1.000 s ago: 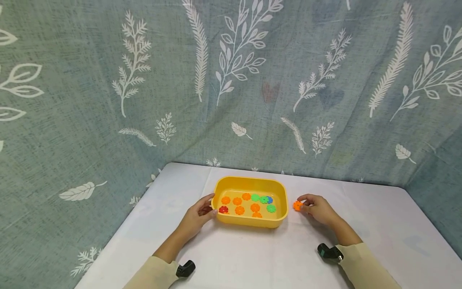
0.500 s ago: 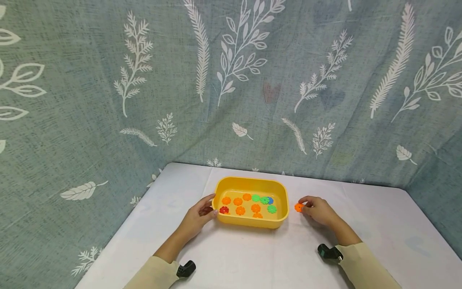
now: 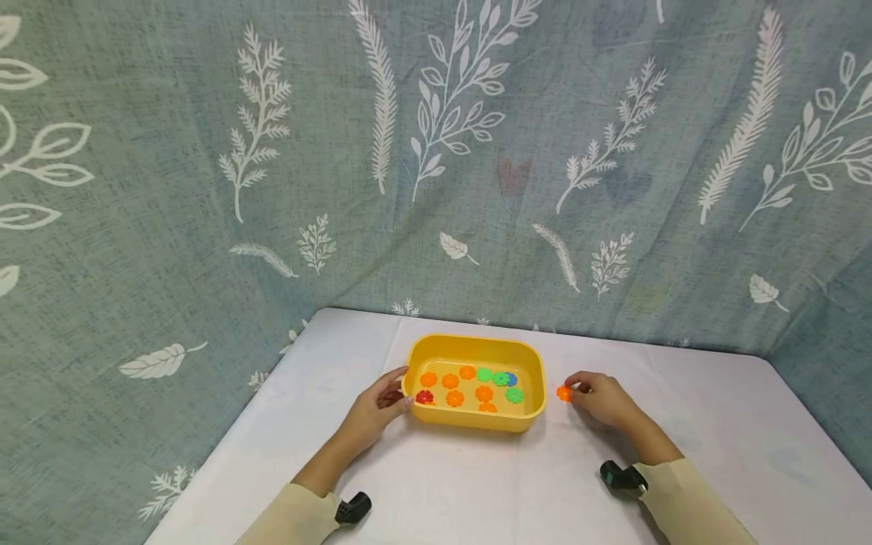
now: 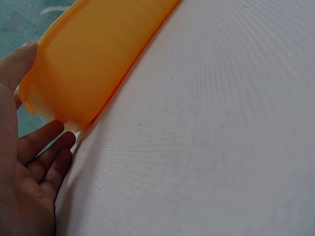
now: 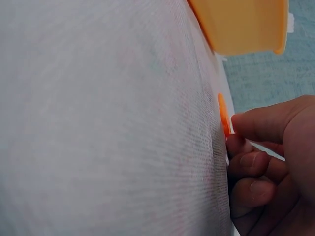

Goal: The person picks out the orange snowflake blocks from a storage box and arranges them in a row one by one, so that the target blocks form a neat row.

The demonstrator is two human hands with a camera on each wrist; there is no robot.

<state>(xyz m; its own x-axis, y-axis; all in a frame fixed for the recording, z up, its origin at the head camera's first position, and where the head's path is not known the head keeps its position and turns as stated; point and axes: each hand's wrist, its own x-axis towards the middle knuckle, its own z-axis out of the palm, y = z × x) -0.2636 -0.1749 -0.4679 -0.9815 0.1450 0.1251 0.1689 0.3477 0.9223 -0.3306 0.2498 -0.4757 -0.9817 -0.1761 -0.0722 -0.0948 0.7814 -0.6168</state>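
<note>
In the head view a yellow plastic tub [image 3: 470,421] stands on the white-covered table. My left hand [image 3: 376,409] holds its left end; in the left wrist view the thumb lies on the rim and the curled fingers [image 4: 58,167] meet the end wall. Inside lie several flower-shaped plastic discs: orange discs [image 3: 455,398], green discs [image 3: 514,395], a red disc [image 3: 425,397] and a partly covered blue disc [image 3: 512,380]. Right of the tub, my right hand [image 3: 601,397] pinches an orange flower-shaped disc [image 5: 224,115] by its edge, between thumb and index finger, low at the tabletop.
A white cloth covers the table [image 3: 463,484]. Behind it and at both sides hangs a grey-green curtain [image 3: 395,250] with white leaf prints. Each wrist wears a small black device, the left device [image 3: 353,508] and the right device [image 3: 623,478], by beige sleeves.
My right hand has come down very slightly with the orange disc. The left hand keeps its place on the tub, and the whole head view has shifted a little.
</note>
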